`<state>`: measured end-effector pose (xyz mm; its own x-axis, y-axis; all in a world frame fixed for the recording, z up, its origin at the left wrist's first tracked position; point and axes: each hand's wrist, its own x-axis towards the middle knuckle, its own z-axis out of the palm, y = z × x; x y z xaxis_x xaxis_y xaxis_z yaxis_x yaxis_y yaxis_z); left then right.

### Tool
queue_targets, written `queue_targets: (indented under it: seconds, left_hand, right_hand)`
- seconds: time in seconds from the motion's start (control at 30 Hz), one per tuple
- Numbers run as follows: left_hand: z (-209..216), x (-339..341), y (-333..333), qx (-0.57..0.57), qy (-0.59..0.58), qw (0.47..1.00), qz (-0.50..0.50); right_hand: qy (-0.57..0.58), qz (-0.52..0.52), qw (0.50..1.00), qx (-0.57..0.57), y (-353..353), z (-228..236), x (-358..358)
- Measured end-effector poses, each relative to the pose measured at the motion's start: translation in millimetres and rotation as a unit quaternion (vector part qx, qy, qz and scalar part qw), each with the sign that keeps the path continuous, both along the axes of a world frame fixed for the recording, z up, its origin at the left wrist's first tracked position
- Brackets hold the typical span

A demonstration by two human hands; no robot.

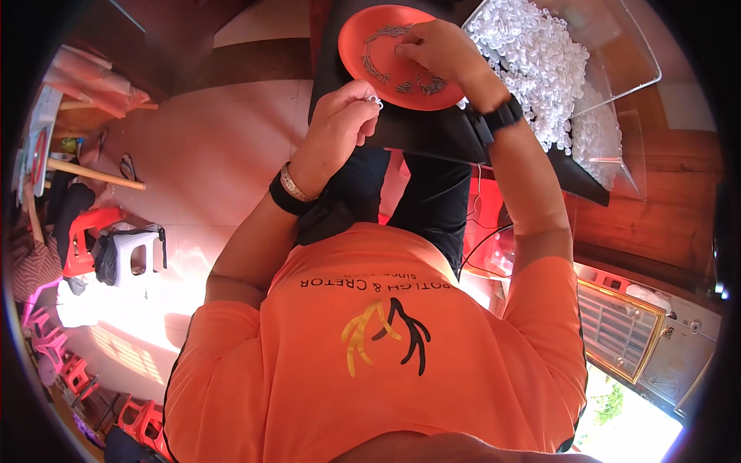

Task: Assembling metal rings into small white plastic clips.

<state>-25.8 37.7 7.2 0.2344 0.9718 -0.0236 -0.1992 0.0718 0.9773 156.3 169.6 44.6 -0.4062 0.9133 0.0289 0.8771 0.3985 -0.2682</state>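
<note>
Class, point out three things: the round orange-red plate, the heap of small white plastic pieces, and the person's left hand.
Round orange-red plate (350,40): head view, on its left rim.
Heap of small white plastic pieces (532,65): head view, mid-heap.
Left hand (341,116): head view, middle of the hand.

A person in a striped top (35,272) is beside a red stool (83,235); a dark bag (106,258) is against a white stool (139,245); a sandal (128,167) lies on the floor (224,139); pink stools (51,344) stand lower left, a gold-framed panel (617,330) lower right.
</note>
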Motion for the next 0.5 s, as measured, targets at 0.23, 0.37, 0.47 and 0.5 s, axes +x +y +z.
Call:
queue_targets:
  seconds: [0.23, 0.37, 0.47, 0.5]
  left_hand:
    - [-1.3, -3.9, 0.0, -0.020, -0.023, 1.000, 0.000]
    - [-0.7, -3.0, -0.7, -0.013, -0.031, 0.999, 0.001]
    - [-3.5, -4.1, -1.1, -0.015, -0.035, 0.999, 0.009]
    - [-3.7, -3.9, -1.1, -0.015, -0.034, 0.999, 0.009]
  right_hand:
    - [-0.096, 0.014, 0.995, -0.016, 3.5, 3.4, -26.8]
    - [-0.107, 0.057, 0.993, 0.004, 11.0, -6.6, -25.0]
    - [-0.095, 0.059, 0.994, -0.016, -6.5, 7.6, -35.9]
    - [-0.090, 0.059, 0.994, -0.021, -11.5, 12.9, -38.3]
